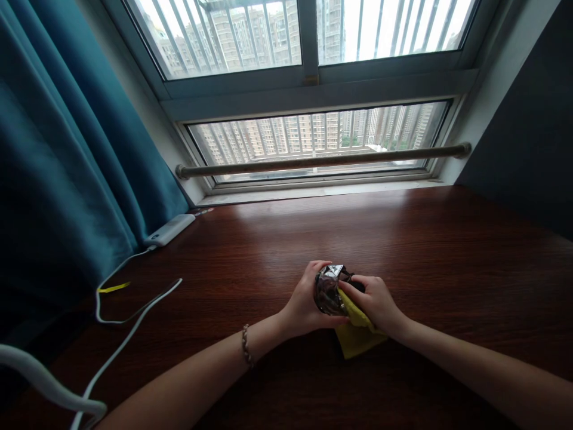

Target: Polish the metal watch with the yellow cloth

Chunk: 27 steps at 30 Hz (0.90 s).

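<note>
My left hand [304,301] clamps the shiny object [327,289] steady; my right hand [378,301] presses the yellow cloth [356,334] against it, rubbing.

Two bare hands are being counted over the desk: one left hand [304,301] and one right hand [378,301]. One crinkled silvery object [327,289] is being gripped between them, and one yellow cloth [358,334] is being pressed against it. One beaded bracelet [246,345] is being worn on the left wrist. One dark wooden desk [447,251] is being noted. One white power bank [170,230] is being counted at the left edge, with one white cable [134,316] being traced from it and one yellow tie [114,288] being seen on that cable. One teal curtain [67,149] and one horizontal rail [322,161] are being logged at the window.
</note>
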Tool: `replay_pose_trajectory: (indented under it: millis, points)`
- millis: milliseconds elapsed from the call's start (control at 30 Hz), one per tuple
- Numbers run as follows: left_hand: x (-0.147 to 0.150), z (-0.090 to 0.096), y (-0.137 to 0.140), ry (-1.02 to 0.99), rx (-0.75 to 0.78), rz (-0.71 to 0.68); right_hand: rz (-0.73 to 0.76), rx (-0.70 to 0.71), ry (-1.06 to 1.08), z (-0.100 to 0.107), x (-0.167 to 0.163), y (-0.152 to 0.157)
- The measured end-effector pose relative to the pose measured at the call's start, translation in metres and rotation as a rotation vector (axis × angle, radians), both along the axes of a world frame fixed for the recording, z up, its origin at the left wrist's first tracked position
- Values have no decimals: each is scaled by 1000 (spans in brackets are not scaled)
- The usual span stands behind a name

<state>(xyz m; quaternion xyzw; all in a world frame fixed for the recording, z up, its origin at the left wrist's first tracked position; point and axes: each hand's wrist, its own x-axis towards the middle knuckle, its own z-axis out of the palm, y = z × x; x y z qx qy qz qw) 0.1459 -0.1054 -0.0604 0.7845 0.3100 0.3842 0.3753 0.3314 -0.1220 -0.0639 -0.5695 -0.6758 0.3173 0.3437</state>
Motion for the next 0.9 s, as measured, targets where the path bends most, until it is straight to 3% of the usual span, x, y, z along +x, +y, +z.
replay_pose_trajectory:
  millis: [167, 400, 600, 767, 900]
  points:
    - [-3, 2, -2, -84, -109, -87, 63, -45, 30, 2, 1, 3]
    - [-6, 7, -1, -4, -78, -176, 80, -20, -59, 1, 3, -1]
    - [-7, 7, 2, -85, -253, -239, 50, 43, -16, 1, 1, -5]
    - [-8, -1, 11, -203, -515, -271, 13, 42, 20, 3, -1, -7]
    - [-6, -1, 15, -231, -581, -291, 2, 51, 28, 2, -1, -7]
